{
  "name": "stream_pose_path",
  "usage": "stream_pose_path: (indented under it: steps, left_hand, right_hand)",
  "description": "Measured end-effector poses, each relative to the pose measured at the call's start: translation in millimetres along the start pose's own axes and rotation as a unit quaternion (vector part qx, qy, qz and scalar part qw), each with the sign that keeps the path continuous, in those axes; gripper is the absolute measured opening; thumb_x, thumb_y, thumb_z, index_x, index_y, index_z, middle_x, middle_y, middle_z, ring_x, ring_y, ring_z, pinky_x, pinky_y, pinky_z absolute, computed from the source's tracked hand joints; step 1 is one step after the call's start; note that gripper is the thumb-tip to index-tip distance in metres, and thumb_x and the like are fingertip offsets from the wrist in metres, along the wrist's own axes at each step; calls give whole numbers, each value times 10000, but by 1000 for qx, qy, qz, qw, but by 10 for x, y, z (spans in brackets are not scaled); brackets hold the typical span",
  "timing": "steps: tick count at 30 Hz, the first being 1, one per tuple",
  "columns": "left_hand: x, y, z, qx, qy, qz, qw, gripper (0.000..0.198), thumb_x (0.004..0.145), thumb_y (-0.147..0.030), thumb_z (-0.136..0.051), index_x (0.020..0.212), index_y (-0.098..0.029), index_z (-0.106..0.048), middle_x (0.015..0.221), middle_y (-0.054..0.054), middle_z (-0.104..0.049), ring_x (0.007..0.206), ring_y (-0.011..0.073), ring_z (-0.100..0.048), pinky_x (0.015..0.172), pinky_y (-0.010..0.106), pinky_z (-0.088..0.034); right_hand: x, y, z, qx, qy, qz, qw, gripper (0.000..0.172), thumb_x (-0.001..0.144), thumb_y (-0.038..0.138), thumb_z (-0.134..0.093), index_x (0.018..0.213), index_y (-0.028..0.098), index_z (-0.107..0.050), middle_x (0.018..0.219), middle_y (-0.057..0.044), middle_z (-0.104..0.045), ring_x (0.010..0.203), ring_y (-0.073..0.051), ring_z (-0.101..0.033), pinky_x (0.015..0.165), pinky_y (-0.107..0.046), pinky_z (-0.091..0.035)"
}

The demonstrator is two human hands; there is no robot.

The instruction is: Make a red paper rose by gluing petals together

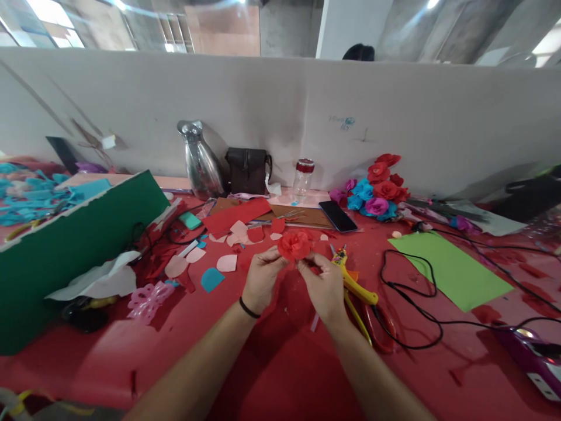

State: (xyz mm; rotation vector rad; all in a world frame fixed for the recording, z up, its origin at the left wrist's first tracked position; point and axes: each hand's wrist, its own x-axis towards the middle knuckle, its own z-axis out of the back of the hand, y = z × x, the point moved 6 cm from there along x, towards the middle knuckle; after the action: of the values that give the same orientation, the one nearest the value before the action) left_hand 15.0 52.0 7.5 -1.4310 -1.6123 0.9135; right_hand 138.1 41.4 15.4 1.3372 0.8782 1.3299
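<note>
A red paper flower [294,244] with layered petals is held up over the table between both hands. My left hand [262,279] pinches its left edge, and a dark band circles that wrist. From the right side my right hand [323,284] grips the flower's lower edge with thumb and fingers. Yellow-handled pliers [357,285] lie just right of my right hand, beside red-handled scissors [380,327]. Left of my left hand are loose paper petals, among them a blue petal [213,280] and a pink petal [227,263].
Along the back wall stand a steel jug [200,161], a dark bag [248,171], a glass jar [302,180] and a paper flower bunch [380,190]. A phone [337,216] lies before them. A black cable [412,307] loops near green paper [456,269]. A green panel [83,251] blocks the left.
</note>
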Motion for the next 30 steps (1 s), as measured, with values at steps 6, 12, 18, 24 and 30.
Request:
stream_pose_path:
  steps: [6,12,18,24,30]
  left_hand:
    - [-6,73,-6,10,-3,8,1000,204,613,-361,-764,726,-192,-754,828,62,-726,876,225,-625,816,365,-486]
    - [-17,34,-13,26,-5,-26,999,196,627,-361,-759,736,-198,-749,814,44,-717,851,206,-621,808,338,-481]
    - [-36,-31,-22,59,-8,-39,997,185,658,-365,-737,713,-188,-730,804,34,-705,829,194,-611,833,338,-472]
    - [-44,-81,-49,92,19,-56,994,151,670,-330,-727,724,-189,-720,846,46,-699,866,205,-609,854,333,-463]
    - [-46,-124,-23,141,18,-82,986,104,684,-297,-714,706,-196,-719,852,57,-695,886,214,-610,864,342,-459]
  right_hand:
    - [-15,-17,18,-13,-20,-5,1000,168,731,281,-601,807,169,-700,800,-65,-734,748,-213,-658,713,-331,-514]
    - [-28,-29,6,-36,-14,13,999,164,740,262,-595,824,175,-707,844,-66,-731,792,-219,-654,762,-343,-499]
    - [-38,-33,-25,-46,-8,12,999,175,738,273,-592,821,168,-705,831,-69,-727,769,-216,-648,744,-334,-490]
    - [-46,-26,-23,-70,-8,3,997,168,743,290,-581,764,168,-695,764,-52,-717,680,-193,-618,681,-306,-476]
    - [-51,-31,-39,-67,1,3,998,176,738,296,-566,703,163,-676,713,-42,-703,627,-173,-586,661,-291,-466]
